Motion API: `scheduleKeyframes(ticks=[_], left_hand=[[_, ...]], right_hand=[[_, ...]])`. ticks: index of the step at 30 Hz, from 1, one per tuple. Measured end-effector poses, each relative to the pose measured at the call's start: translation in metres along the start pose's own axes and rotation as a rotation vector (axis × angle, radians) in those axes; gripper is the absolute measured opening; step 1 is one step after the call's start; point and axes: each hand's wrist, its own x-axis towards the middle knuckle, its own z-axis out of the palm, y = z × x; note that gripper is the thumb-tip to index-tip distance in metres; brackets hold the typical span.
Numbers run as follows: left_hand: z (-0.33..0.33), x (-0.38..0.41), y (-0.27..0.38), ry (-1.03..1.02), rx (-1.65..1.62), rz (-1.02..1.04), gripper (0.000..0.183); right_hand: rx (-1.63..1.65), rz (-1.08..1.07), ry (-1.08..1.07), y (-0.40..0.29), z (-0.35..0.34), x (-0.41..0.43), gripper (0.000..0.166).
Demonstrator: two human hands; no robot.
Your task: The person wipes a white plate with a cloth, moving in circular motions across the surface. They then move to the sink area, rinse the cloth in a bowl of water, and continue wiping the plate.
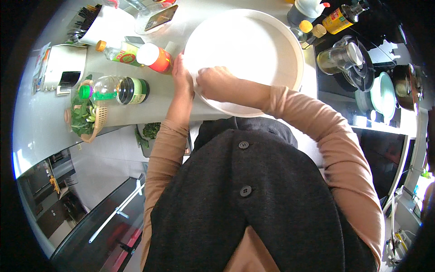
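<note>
A large round white basin (251,51) stands at the counter's front edge, before my body. My left hand (183,77) lies flat along the basin's outer left side, its fingers pointing away from me. My right hand (215,83) reaches over the near left part of the basin with its fingers curled down near the rim; the fingertips are hidden, so I cannot tell whether they hold anything. Just left of my left hand is a red jar with a white lid (148,54).
Left on the counter are a clear bottle with an orange cap (115,52), a green-capped bottle (102,90), a basket of leafy greens (99,123) and a phone (161,17). Several bottles, a glass pitcher (331,59) and a mint-green bowl (383,96) stand right of the basin.
</note>
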Motion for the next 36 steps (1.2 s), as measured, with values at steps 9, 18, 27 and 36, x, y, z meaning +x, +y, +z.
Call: scheduleKeyframes(ticks=[9, 18, 27, 36], left_hand=[[-0.003, 0.004, -0.006, 0.02, 0.101, 0.09, 0.041], [-0.014, 0.016, -0.023, -0.014, 0.257, 0.265, 0.042], [-0.017, 0.013, -0.017, -0.084, 0.187, 0.154, 0.041], [-0.01, 0.011, -0.013, -0.068, 0.237, 0.208, 0.04]], right_hand=[[0.055, 0.178, 0.086, 0.009, -0.01, 0.03, 0.025], [0.077, 0.22, 0.073, 0.025, -0.016, -0.027, 0.024], [0.216, 0.215, 0.676, 0.043, -0.065, -0.102, 0.023], [-0.138, 0.479, 0.399, 0.177, -0.009, -0.204, 0.009]])
